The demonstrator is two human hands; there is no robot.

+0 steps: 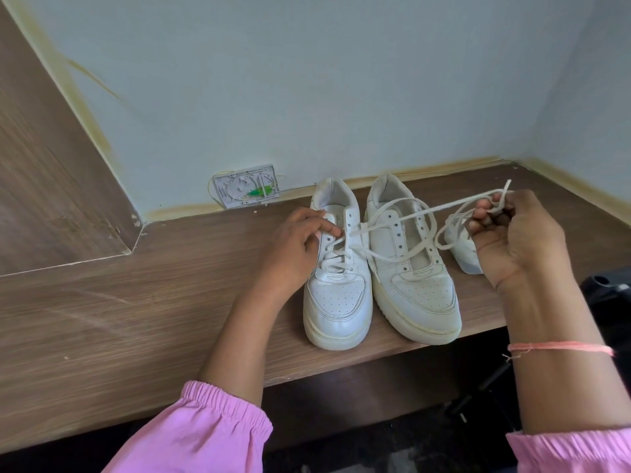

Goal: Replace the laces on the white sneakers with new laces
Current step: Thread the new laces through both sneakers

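Two white sneakers stand side by side on the wooden worktop (102, 319), toes toward the person. The left sneaker (336, 285) is partly laced; the right sneaker (409, 268) has open eyelets. The left hand (300, 244) rests on the left sneaker, its grip pinching the lace (392, 221) at an eyelet. The right hand (512, 233) is raised beside the right sneaker, its grip pinching the lace's bunched free end. A white wall box (246, 186) sits behind. A small white object (466, 252) lies partly hidden behind the right hand.
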